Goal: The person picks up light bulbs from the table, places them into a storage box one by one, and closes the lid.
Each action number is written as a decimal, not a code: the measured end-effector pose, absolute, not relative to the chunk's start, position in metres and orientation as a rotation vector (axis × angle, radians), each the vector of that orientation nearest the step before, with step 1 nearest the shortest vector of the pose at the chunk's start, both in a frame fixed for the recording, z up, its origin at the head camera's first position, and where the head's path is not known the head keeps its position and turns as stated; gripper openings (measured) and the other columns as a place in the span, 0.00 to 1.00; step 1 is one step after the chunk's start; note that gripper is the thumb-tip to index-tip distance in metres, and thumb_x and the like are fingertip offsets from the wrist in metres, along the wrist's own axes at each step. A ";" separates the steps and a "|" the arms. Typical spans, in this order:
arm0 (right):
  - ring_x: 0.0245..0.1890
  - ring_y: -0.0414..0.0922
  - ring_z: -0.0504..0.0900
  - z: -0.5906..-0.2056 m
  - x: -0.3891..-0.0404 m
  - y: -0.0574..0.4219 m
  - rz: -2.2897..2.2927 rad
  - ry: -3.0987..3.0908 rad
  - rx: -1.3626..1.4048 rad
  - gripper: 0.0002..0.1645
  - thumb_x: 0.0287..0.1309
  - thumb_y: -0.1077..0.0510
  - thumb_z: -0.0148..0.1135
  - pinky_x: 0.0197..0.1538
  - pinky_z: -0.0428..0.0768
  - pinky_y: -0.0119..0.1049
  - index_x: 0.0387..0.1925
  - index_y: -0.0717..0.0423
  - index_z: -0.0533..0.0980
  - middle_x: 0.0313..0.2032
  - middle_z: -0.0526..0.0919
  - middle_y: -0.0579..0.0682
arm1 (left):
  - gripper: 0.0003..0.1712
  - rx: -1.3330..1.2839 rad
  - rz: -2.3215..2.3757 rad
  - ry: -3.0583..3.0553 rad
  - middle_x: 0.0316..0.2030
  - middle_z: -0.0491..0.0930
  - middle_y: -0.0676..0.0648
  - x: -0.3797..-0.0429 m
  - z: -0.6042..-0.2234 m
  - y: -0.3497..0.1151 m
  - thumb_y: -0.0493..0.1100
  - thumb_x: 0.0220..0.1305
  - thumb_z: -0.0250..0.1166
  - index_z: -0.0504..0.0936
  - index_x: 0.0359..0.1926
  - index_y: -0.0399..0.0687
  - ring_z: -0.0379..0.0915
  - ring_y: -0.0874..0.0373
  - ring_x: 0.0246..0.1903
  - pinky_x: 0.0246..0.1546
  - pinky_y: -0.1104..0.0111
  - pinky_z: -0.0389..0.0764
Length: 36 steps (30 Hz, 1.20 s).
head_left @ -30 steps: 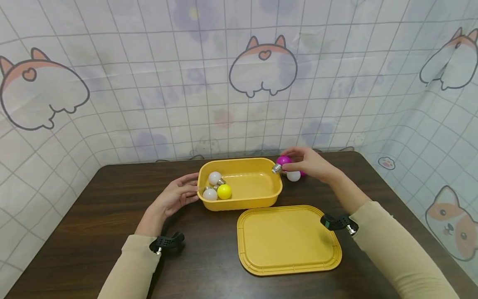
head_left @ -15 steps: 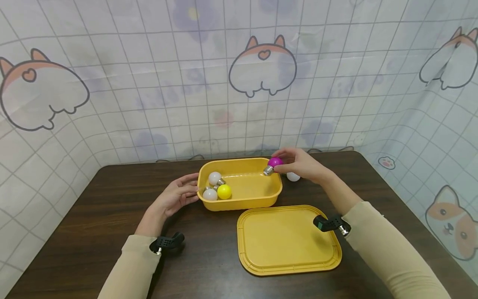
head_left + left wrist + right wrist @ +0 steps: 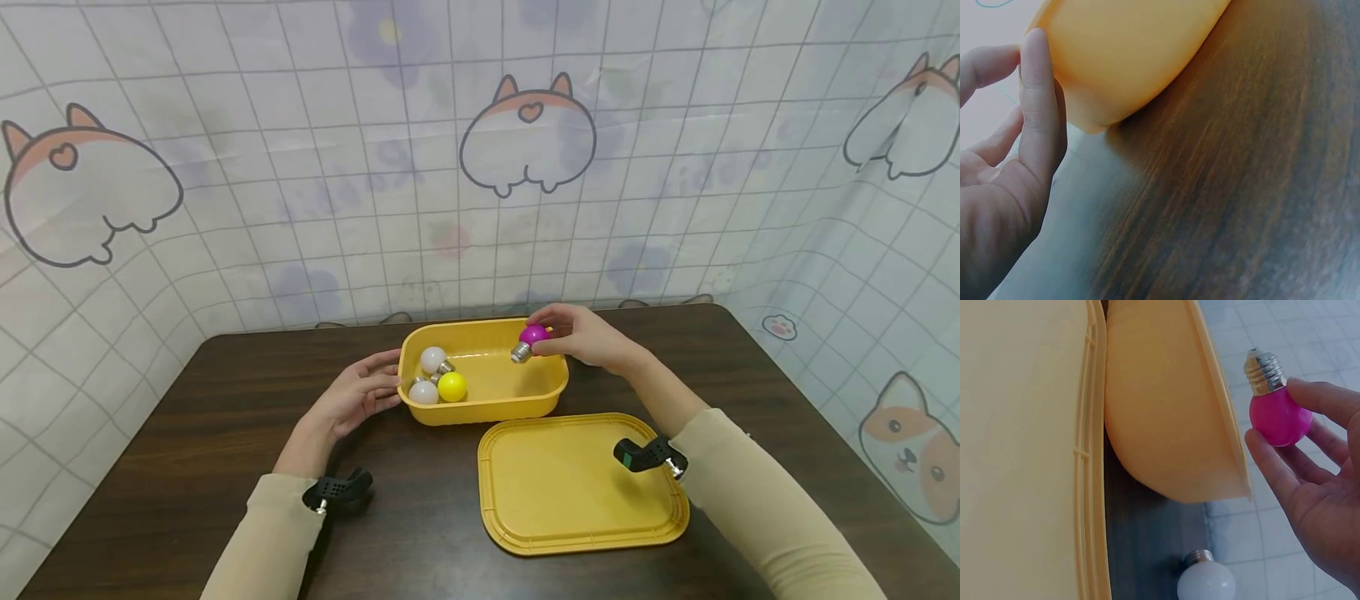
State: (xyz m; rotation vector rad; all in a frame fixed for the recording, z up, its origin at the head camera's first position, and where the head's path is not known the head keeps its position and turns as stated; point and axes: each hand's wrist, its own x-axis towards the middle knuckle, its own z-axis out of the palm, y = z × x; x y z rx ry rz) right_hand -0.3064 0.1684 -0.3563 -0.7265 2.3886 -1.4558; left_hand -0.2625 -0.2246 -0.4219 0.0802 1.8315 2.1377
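In the head view my right hand [image 3: 581, 337] pinches a magenta light bulb [image 3: 534, 335] between thumb and fingers, over the right end of a yellow plastic box [image 3: 487, 410]. Its silver screw base tilts down to the left. The right wrist view shows the magenta bulb [image 3: 1280, 419] beyond the box rim [image 3: 1225, 400], with nothing under it. My left hand [image 3: 360, 393] touches the box's left end with nearly straight fingers. Inside, at the left, lie a white bulb [image 3: 432, 359], a second white bulb [image 3: 423, 392] and a yellow bulb [image 3: 452, 387].
A flat yellow lid [image 3: 585, 483] lies on the dark wooden table [image 3: 420, 517] in front of the box. A white bulb [image 3: 1207, 582] sits on the table beyond the box's right end, hidden by my right hand in the head view. A patterned cloth wall [image 3: 337, 208] stands behind.
My right hand has carried the magenta bulb leftward, from beside the box to over its right end. The left hand and the box have stayed in place.
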 end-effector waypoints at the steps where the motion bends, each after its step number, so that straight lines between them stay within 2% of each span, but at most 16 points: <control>1: 0.56 0.55 0.80 -0.356 -0.306 0.167 -1.457 2.386 -0.727 0.28 0.63 0.57 0.73 0.57 0.81 0.47 0.62 0.60 0.76 0.60 0.78 0.58 | 0.36 0.078 2.138 1.830 0.65 0.69 0.33 -0.262 -0.422 -0.224 0.30 0.74 0.59 0.58 0.78 0.41 0.84 0.57 0.40 0.45 0.68 0.86; 10: 0.53 0.53 0.82 -0.360 -0.304 0.155 -1.460 2.359 -0.737 0.28 0.62 0.57 0.73 0.58 0.80 0.46 0.61 0.59 0.76 0.59 0.78 0.58 | 0.36 0.061 2.144 1.811 0.64 0.70 0.32 -0.262 -0.422 -0.225 0.30 0.74 0.59 0.58 0.78 0.40 0.84 0.57 0.41 0.45 0.67 0.86; 19: 0.55 0.54 0.81 -0.365 -0.301 0.146 -1.431 2.351 -0.759 0.26 0.61 0.57 0.74 0.62 0.78 0.50 0.59 0.57 0.77 0.57 0.79 0.56 | 0.37 0.056 2.144 1.812 0.65 0.69 0.32 -0.262 -0.421 -0.225 0.31 0.73 0.61 0.58 0.78 0.41 0.83 0.56 0.41 0.46 0.67 0.86; 28: 0.54 0.53 0.81 -0.371 -0.304 0.137 -1.403 2.364 -0.780 0.25 0.61 0.56 0.74 0.59 0.80 0.46 0.59 0.54 0.79 0.55 0.81 0.53 | 0.37 0.064 2.139 1.812 0.65 0.69 0.32 -0.263 -0.421 -0.225 0.31 0.73 0.61 0.58 0.78 0.41 0.83 0.57 0.41 0.46 0.67 0.86; 36: 0.55 0.54 0.81 -0.373 -0.305 0.131 -1.408 2.361 -0.789 0.25 0.61 0.58 0.74 0.58 0.81 0.45 0.58 0.56 0.78 0.56 0.80 0.54 | 0.37 0.071 2.137 1.819 0.66 0.69 0.32 -0.263 -0.420 -0.225 0.31 0.73 0.61 0.58 0.78 0.40 0.84 0.57 0.41 0.46 0.67 0.86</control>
